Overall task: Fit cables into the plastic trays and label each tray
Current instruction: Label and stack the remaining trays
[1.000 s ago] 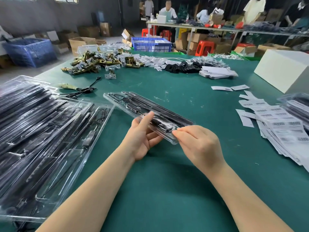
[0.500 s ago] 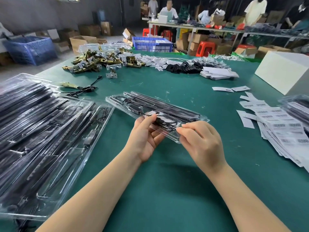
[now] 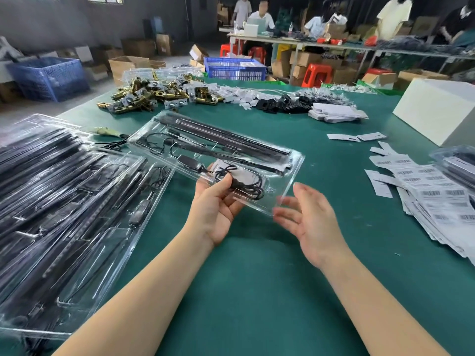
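Plastic tray (image 3: 218,160), clear and long, held tilted above the green tabletop (image 3: 257,291), near end gripped by the left hand (image 3: 217,211), thumb on top close by the coiled black cable (image 3: 246,186), fingers under the rim. Right hand (image 3: 308,219) released, fingers spread and relaxed, just beside the tray's near corner, holding nothing. Dark rods seated along the far channels, thin cable looped through the middle pockets. Judged from this: fitting about finished on this tray, labelling not yet done. Next move likely a reach rightward to the barcode labels (image 3: 437,199) fanned on the tabletop, peeling or lifting just one from the overlapping heap, then pressing it flat on the tray. Filled trays (image 3: 64,214) stacked at left; brass hardware (image 3: 154,95) and white tags farther back.
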The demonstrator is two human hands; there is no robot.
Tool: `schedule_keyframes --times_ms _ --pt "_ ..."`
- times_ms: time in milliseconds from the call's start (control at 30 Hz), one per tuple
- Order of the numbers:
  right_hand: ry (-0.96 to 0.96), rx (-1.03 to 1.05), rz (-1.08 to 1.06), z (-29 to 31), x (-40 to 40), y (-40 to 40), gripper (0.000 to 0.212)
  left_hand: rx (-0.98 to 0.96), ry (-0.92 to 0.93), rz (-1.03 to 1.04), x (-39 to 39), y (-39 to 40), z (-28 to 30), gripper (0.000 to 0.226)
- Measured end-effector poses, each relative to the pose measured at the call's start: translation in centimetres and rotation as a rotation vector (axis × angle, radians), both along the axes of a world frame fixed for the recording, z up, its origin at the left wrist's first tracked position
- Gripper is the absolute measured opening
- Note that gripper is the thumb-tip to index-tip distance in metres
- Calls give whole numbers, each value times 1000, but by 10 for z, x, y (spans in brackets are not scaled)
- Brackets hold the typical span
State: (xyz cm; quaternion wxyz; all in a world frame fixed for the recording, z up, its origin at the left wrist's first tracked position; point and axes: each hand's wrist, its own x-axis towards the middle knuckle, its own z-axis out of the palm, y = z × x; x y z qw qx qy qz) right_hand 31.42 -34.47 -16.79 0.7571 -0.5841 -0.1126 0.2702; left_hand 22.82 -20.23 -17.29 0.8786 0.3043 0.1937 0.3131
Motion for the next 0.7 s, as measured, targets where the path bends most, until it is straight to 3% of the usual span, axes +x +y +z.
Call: schedule_keyframes --times_ms 33,100,233,400,700 --pt "108 12 79 0 1 0 33 30 -2 -10 0 -1 -1 23" --pt "127 -11 144 -1 0 1 42 115 5 -38 2 -7 -4 30" --pt "163 39 104 -5 -1 1 27 193 8 -50 3 -14 -7 41" --pt "235 79 163 -7 2 -1 30 245 18 -59 2 -14 -6 49" --pt "209 88 47 -4 0 2 15 173 -17 -100 4 -16 -8 47"
